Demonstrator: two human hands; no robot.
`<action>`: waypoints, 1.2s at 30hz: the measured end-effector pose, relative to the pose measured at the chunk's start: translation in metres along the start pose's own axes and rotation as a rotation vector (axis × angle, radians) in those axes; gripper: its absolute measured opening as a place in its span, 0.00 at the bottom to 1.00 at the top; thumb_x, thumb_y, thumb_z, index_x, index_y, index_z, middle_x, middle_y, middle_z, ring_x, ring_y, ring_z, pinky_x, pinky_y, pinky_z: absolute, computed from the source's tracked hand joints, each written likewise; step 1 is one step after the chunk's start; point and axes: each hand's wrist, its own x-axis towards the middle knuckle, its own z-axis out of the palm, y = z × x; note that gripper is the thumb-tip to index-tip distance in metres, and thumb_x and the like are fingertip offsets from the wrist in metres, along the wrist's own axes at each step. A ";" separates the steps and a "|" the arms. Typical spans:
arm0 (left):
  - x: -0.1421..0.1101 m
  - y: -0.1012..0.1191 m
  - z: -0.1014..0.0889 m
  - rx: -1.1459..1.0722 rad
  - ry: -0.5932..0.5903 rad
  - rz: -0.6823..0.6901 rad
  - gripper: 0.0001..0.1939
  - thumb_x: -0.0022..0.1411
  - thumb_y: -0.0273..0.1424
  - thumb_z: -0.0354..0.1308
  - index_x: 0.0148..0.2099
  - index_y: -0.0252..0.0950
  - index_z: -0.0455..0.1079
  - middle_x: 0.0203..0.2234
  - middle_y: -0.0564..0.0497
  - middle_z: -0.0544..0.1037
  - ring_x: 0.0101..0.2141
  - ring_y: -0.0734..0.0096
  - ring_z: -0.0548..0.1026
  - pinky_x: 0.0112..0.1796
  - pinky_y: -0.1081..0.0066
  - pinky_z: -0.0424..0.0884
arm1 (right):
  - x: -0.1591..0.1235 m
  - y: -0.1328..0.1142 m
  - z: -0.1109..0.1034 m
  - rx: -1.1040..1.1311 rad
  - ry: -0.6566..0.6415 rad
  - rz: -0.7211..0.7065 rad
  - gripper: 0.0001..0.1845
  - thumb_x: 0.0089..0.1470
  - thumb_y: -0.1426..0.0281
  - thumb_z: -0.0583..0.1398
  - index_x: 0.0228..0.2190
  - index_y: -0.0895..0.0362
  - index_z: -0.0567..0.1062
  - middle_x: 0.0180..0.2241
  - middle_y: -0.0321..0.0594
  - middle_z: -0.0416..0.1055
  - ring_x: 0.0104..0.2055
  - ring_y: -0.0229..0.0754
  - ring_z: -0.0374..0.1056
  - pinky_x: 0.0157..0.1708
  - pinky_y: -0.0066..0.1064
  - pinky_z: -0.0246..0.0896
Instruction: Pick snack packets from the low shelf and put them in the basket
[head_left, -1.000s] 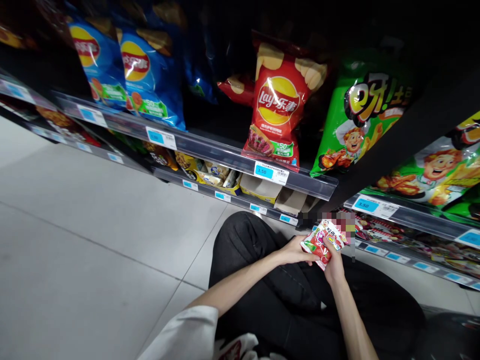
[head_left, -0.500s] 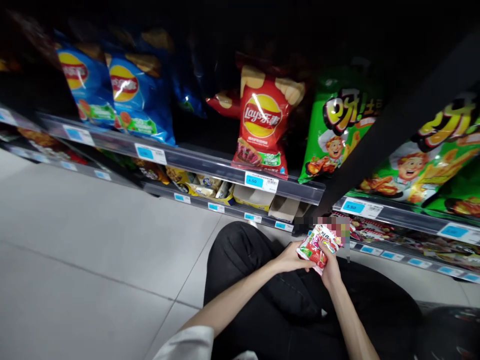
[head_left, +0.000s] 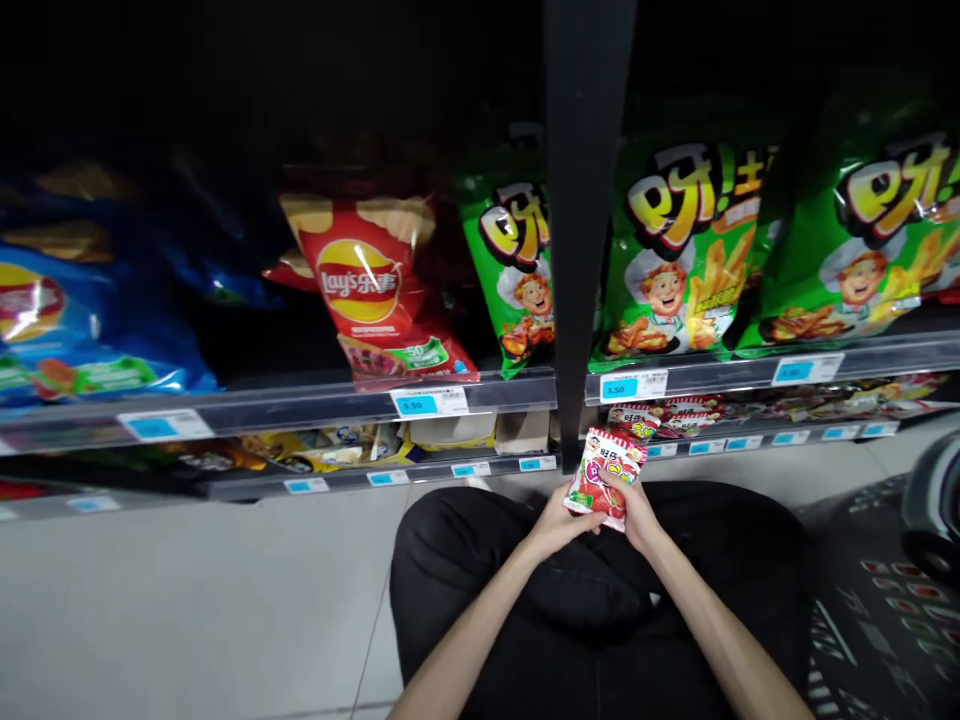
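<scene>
A small red-and-white candy packet (head_left: 604, 480) is held between both hands above my crossed legs. My left hand (head_left: 559, 520) grips its lower left corner. On the right side, my right hand (head_left: 637, 508) clasps the packet with the thumb across its front. Just beyond it, similar red-and-white packets (head_left: 679, 415) lie on the bottom shelf.
The upper shelf holds a red chip bag (head_left: 367, 285), a blue chip bag (head_left: 97, 320) and several green snack bags (head_left: 675, 265). A dark upright post (head_left: 589, 200) divides the shelving. At the lower right stands a dark shopping basket (head_left: 877, 620). Pale floor tiles (head_left: 187, 600) lie left.
My view has turned to the right, so the shelves shift left and the basket shows more. The packet stays in both hands and now appears more upright.
</scene>
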 end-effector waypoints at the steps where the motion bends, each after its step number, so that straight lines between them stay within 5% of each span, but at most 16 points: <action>1: 0.000 0.001 0.000 0.001 0.005 -0.004 0.28 0.51 0.42 0.78 0.46 0.29 0.74 0.33 0.45 0.83 0.25 0.71 0.78 0.31 0.72 0.76 | 0.000 0.000 0.000 -0.001 -0.002 -0.002 0.25 0.40 0.59 0.78 0.37 0.59 0.82 0.37 0.45 0.84 0.36 0.53 0.82 0.37 0.38 0.79; 36: -0.004 0.013 0.004 0.029 0.042 -0.036 0.30 0.48 0.45 0.80 0.44 0.31 0.73 0.30 0.47 0.82 0.26 0.69 0.78 0.31 0.71 0.75 | 0.001 0.001 -0.001 0.017 -0.030 -0.002 0.27 0.39 0.62 0.79 0.42 0.57 0.82 0.41 0.44 0.85 0.39 0.53 0.82 0.39 0.38 0.78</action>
